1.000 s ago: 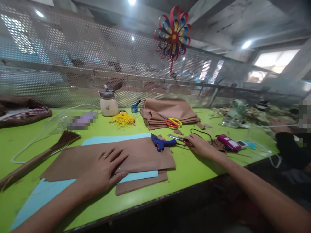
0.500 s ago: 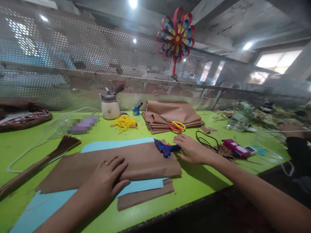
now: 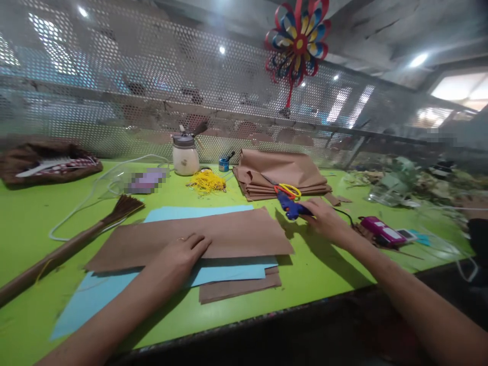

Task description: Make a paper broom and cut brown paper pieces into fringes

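My left hand (image 3: 183,256) lies on a folded sheet of brown paper (image 3: 240,231), its fingers resting flat across the surface and holding nothing. Light blue paper (image 3: 232,273) sticks out from beneath that sheet, above and below. Another brown paper piece (image 3: 240,291) shows under the blue one. With my right hand (image 3: 326,221) I grip a blue glue gun (image 3: 293,208) by its handle, lifted just above the table right of the sheet. Its nozzle points up and left, near scissors with yellow and orange handles (image 3: 293,190).
Behind stand a stack of folded brown paper (image 3: 282,175), a glue jar (image 3: 185,158), a small blue bottle (image 3: 223,163) and yellow strands (image 3: 208,182). A brown-wrapped bundle (image 3: 76,241) lies at left. A magenta device (image 3: 381,231) sits right; a perforated metal screen (image 3: 229,86) rises behind.
My right hand has picked up the glue gun from the brown sheet and moved it up and right. My left hand stays on the sheet; the view has shifted.
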Demonstrator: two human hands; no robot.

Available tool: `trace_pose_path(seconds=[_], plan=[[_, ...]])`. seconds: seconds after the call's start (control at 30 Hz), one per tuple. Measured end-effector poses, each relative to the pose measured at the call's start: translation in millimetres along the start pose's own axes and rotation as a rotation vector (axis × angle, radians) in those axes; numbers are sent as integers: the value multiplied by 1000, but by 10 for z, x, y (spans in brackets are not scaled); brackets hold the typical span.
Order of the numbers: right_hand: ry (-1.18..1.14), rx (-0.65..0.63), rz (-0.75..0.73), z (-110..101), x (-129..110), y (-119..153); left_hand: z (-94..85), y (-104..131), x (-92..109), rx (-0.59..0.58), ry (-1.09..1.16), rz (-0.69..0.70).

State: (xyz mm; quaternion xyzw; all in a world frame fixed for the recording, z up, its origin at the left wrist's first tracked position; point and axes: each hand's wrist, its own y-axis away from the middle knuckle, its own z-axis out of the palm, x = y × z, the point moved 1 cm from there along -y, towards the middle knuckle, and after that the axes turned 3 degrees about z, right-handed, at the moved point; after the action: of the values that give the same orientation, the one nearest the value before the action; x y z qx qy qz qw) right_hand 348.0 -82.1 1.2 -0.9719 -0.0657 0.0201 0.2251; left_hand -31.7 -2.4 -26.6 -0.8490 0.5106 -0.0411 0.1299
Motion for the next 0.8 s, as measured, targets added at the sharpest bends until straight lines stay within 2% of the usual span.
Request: trace_pose_path(seconds=[0.1,0.17,0.23,0.37,0.43,0.53,0.63,0.7,0.8], plan=[[61,22,91,-77,273,235,-15,-8,9,-5,24,-83],[90,20,143,-53,430,357,-35,-15,26,6,44,-135],[106,3,206,7,559,423,-46,-19,46,16,53,-128],[136,-177,321,112,716,419,-36,1,63,21,-9,-22],[137,-263,326,102,736,368,-20,21,56,41,-33,14],[91,-239,244,13,669,178,3,39,43,79,-25,18],[32,-146,201,-39,516,-204,2,38,49,86,-8,-13],[-41,-158,241,18,412,-528,-17,43,62,84,7,-30],[-82,-161,289,215,298,-978,-54,73,75,83,-4,-41]])
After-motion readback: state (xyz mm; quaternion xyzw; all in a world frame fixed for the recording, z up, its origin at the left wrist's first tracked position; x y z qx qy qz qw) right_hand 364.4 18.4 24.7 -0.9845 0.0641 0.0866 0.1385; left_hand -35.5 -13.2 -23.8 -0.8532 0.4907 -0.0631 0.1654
